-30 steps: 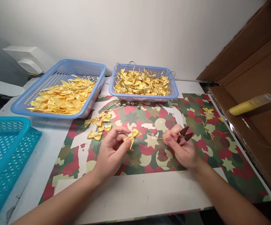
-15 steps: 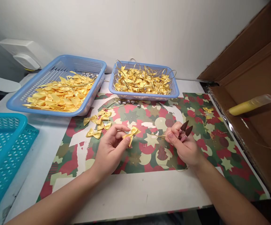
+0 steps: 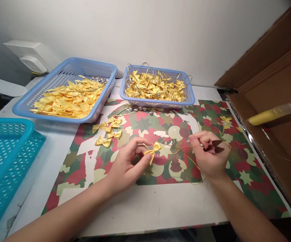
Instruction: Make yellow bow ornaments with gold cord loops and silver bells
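Between the thumb and fingers of my left hand point(image 3: 132, 161) is a yellow ribbon bow point(image 3: 156, 147), held above the patterned paper. My right hand point(image 3: 209, 156) is closed around small snips point(image 3: 216, 147) with dark blades; their handles are mostly hidden in the palm. A thin gold cord point(image 3: 178, 151) runs from near the bow to the right fingertips, and whether the fingers pinch it is hard to see. More gold cord point(image 3: 195, 164) loops below that hand. Several loose yellow bows point(image 3: 103, 142) lie left of my left hand.
A blue basket of yellow bows point(image 3: 71, 119) stands at back left, another blue basket point(image 3: 157, 103) with corded bows behind the hands. Small silver bells point(image 3: 140, 109) lie before it. A teal basket point(image 3: 32, 131) is at left, a cardboard box point(image 3: 273, 144) at right.
My right hand has moved right and turned, so the snips' blades now point right. The gold cord spreads in loops between the hands. My left hand with the bow has shifted slightly right.
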Demonstrator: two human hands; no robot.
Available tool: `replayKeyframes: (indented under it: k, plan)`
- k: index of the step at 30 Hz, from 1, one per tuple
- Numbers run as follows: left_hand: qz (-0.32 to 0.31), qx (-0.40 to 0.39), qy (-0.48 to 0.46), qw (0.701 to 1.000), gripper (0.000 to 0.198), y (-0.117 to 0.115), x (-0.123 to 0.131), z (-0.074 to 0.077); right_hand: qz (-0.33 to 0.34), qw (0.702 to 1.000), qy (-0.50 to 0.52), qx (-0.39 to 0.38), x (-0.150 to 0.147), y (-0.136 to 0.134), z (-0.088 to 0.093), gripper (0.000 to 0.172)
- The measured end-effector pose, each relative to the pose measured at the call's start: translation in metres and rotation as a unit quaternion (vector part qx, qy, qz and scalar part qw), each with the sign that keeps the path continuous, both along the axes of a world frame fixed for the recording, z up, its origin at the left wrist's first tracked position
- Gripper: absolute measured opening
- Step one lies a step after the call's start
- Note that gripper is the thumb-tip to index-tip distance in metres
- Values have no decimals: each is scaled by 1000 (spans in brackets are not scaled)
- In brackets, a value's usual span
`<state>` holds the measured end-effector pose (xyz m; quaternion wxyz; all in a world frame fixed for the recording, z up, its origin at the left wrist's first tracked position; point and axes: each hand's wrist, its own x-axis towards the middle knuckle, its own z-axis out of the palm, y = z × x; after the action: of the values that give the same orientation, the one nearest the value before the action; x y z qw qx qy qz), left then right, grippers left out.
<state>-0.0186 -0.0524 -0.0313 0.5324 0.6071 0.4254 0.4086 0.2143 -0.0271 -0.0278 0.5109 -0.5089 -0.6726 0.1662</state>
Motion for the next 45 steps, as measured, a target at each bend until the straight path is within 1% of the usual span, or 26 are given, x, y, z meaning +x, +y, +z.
replayKeyframes:
  k: [2, 4, 5, 6, 7, 9, 10, 12, 14, 16, 17, 19, 20, 21, 22, 24, 26, 28, 29, 32, 34, 36, 38, 40, 42, 45]
  plan:
    - [-21, 56, 38, 997, 10, 0, 1, -1, 70, 995, 36, -68, -6, -4, 1, 34]
    - [-38, 141, 95, 985, 11, 1, 2, -2, 147, 974, 43, -168, -13, -9, 2, 12]
    - [-42, 196, 129, 971, 12, 1, 3, -3, 183, 960, 39, -207, -16, -11, 2, 11]
    - [-43, 253, 163, 953, 14, 2, 4, -4, 213, 950, 34, -226, -19, -12, 2, 14]
    - [-39, 306, 192, 932, 15, 2, 5, -5, 235, 946, 29, -223, -22, -14, 2, 13]
    - [-22, 378, 226, 898, 15, 3, 5, -7, 254, 953, 22, -167, -25, -16, 0, 4]
    - [-9, 393, 231, 890, 15, 3, 5, -8, 255, 959, 18, -121, -25, -17, -1, 3]
    - [11, 405, 228, 885, 15, 3, 4, -9, 252, 967, -1, -26, -24, -17, -3, 5]
    - [15, 407, 218, 887, 16, 1, 3, -8, 258, 964, -33, 56, -23, -16, -3, 8]
    - [21, 371, 205, 906, 16, 0, 3, -5, 262, 957, -65, 102, -22, -16, -3, 10]
    - [29, 320, 190, 927, 14, -1, 3, -3, 259, 955, -80, 117, -21, -16, -3, 11]
    - [37, 155, 128, 979, 6, -2, 5, 3, 247, 952, -110, 146, -19, -16, -3, 13]
    - [27, 56, 80, 995, 5, -2, 6, 6, 240, 949, -128, 158, -18, -16, -4, 13]
    - [10, -34, 28, 999, 8, -2, 7, 8, 238, 945, -145, 171, -17, -16, -5, 13]
    - [-8, -102, -20, 995, 12, -2, 8, 9, 238, 941, -159, 180, -16, -16, -7, 13]
    - [-24, -168, -82, 982, 17, -2, 11, 10, 243, 933, -179, 197, -16, -15, -10, 13]
    - [-12, -176, -105, 979, 17, -3, 13, 8, 251, 928, -184, 206, -18, -15, -12, 12]
    - [1, -167, -102, 981, 12, -4, 14, 5, 262, 933, -162, 186, -21, -16, -10, 7]
    - [6, -160, -93, 983, 11, -5, 14, 3, 266, 940, -137, 161, -22, -16, -8, 5]
    - [15, -125, -58, 990, 7, -8, 14, -2, 242, 967, -55, 57, -26, -19, -2, 15]
    - [18, -105, -51, 993, 5, -9, 14, -3, 222, 974, -35, 14, -27, -21, 1, 17]
    - [23, -95, -61, 993, 5, -10, 15, -4, 217, 976, -25, -17, -29, -22, 1, 11]
    - [32, -89, -70, 993, 6, -9, 16, -4, 207, 976, 6, -71, -30, -23, -1, 4]
    - [39, -87, -72, 993, 8, -9, 16, -3, 190, 968, 50, -155, -31, -25, -2, 5]
    - [45, -86, -71, 993, 8, -8, 16, -2, 178, 951, 93, -234, -31, -26, -4, 9]
    - [48, -91, -79, 992, 7, -7, 16, 0, 165, 922, 140, -320, -32, -27, -5, 15]
